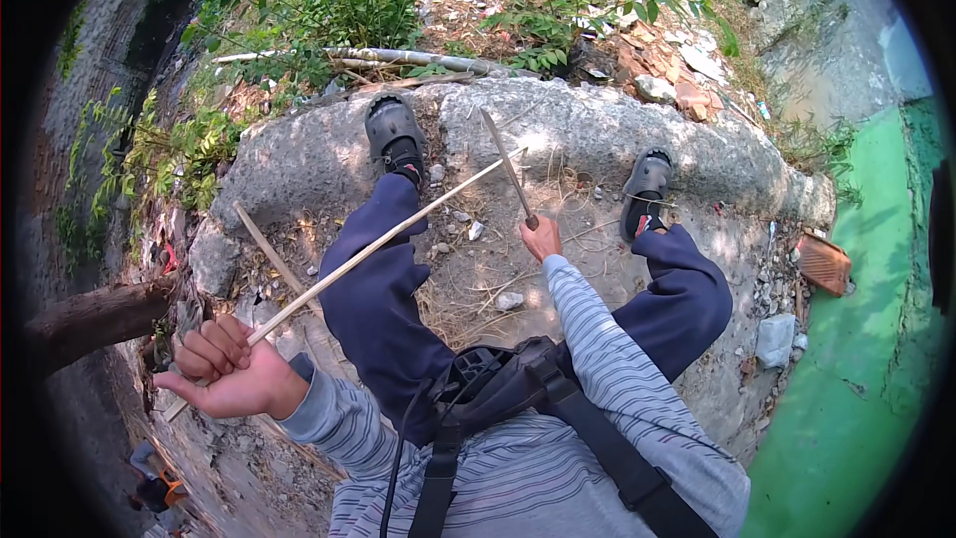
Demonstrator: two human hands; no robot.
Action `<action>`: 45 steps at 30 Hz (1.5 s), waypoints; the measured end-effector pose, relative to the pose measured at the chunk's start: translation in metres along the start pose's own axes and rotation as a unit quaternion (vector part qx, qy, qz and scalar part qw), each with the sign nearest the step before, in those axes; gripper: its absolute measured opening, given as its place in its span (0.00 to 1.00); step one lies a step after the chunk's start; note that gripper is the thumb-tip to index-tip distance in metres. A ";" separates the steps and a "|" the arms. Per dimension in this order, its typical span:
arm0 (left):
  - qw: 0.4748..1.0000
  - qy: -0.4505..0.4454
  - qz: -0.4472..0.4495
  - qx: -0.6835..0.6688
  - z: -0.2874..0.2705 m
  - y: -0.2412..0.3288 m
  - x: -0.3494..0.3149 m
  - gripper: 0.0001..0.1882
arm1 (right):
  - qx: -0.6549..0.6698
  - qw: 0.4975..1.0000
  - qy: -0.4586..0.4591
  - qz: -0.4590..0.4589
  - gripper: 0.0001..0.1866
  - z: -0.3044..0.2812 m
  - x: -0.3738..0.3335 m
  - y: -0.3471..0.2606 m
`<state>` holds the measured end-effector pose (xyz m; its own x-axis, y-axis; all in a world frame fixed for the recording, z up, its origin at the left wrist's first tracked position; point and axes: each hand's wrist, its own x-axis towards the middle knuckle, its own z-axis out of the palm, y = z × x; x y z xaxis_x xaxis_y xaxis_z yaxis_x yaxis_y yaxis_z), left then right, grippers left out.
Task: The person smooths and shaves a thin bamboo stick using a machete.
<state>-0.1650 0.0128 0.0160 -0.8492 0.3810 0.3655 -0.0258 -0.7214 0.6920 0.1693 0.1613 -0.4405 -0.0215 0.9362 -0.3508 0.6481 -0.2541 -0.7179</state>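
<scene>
My left hand (237, 371) is closed around the near part of a long, thin, pale wooden stick (398, 233), with the thumb pointing outward. The stick slants across my left knee, up and to the right. In my right hand (543, 238) is a long-bladed knife (509, 169), gripped by its brown handle and pointing away from me. Its blade crosses the stick near the far end; whether they touch I cannot tell. A second pale strip of wood (267, 246) lies left of my left knee. Thin fibrous strips are scattered on the ground between my feet.
My dark clogs rest by a low concrete curb (319, 154). At left juts a thick log (105, 327). An orange-brown plastic container (824, 262) and a whitish block (775, 341) lie by the green surface (866, 279) at right. Another person (154, 490) is far lower left.
</scene>
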 end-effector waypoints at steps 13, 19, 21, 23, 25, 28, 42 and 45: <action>0.999 0.036 0.016 0.009 -0.010 -0.002 0.005 0.33 | -0.007 1.000 -0.025 -0.012 0.14 0.016 -0.004 0.024; 1.000 0.030 -0.002 0.000 -0.012 0.003 0.005 0.34 | -0.030 0.999 0.007 -0.024 0.16 0.019 -0.008 0.018; 1.000 0.001 -0.008 -0.022 -0.011 0.004 0.001 0.34 | -0.010 1.000 0.014 0.014 0.17 0.013 -0.002 0.019; 0.999 -0.027 -0.011 -0.037 -0.008 0.008 -0.006 0.35 | 0.000 1.000 -0.005 0.031 0.17 0.008 -0.005 0.015; 1.000 0.020 0.001 -0.017 0.000 0.008 -0.013 0.35 | 0.010 0.999 -0.021 0.048 0.18 0.006 -0.012 0.015; 0.999 0.050 0.003 -0.020 0.006 0.009 -0.015 0.35 | 0.038 0.996 -0.071 0.040 0.16 0.007 -0.028 0.020; 1.000 0.012 -0.006 -0.023 0.005 0.023 -0.029 0.36 | 0.053 0.989 -0.093 0.104 0.16 -0.007 -0.013 0.031; 0.996 -0.057 -0.052 -0.040 0.013 0.028 -0.027 0.37 | -0.055 0.997 -0.046 0.029 0.18 -0.030 -0.008 0.061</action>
<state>-0.1356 -0.0099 0.0334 -0.7740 0.5168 0.3660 -0.1564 -0.7161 0.6803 0.2322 0.1457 -0.4634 -0.0481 0.8932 -0.4471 0.7300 -0.2741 -0.6261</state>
